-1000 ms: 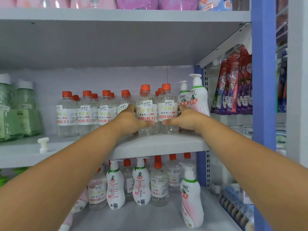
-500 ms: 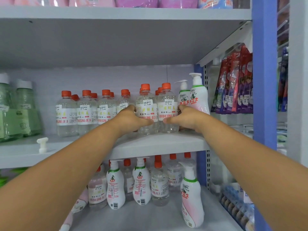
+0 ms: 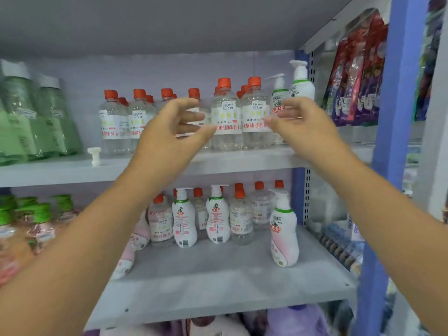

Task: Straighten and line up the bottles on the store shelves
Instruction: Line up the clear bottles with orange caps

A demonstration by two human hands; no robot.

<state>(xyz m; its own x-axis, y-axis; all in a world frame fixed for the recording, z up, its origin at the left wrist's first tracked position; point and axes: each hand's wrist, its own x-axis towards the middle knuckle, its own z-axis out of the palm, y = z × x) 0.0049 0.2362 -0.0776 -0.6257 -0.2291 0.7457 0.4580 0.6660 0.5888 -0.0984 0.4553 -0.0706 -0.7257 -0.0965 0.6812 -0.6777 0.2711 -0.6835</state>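
Two clear bottles with orange caps (image 3: pixel 226 115) (image 3: pixel 255 112) stand side by side at the front of the upper shelf (image 3: pixel 242 161). More of the same bottles (image 3: pixel 114 120) form a row to their left. My left hand (image 3: pixel 169 132) hovers in front of the left bottle with relaxed fingers, holding nothing. My right hand (image 3: pixel 300 124) hovers to the right of the pair, fingers loosely spread, also holding nothing. Two white pump bottles (image 3: pixel 301 86) stand just behind my right hand.
Green bottles (image 3: pixel 36 117) and a loose white pump cap (image 3: pixel 94 155) sit at the shelf's left. The lower shelf (image 3: pixel 218 275) holds white pump bottles (image 3: pixel 283 229), clear orange-capped bottles and toppled pink ones (image 3: pixel 135 241). A blue upright (image 3: pixel 392 141) and hanging packets (image 3: pixel 356 76) stand right.
Both hands have let go of the two front bottles and drawn back toward me, fingers loosened. The camera has tilted down, showing more of the lower shelf.
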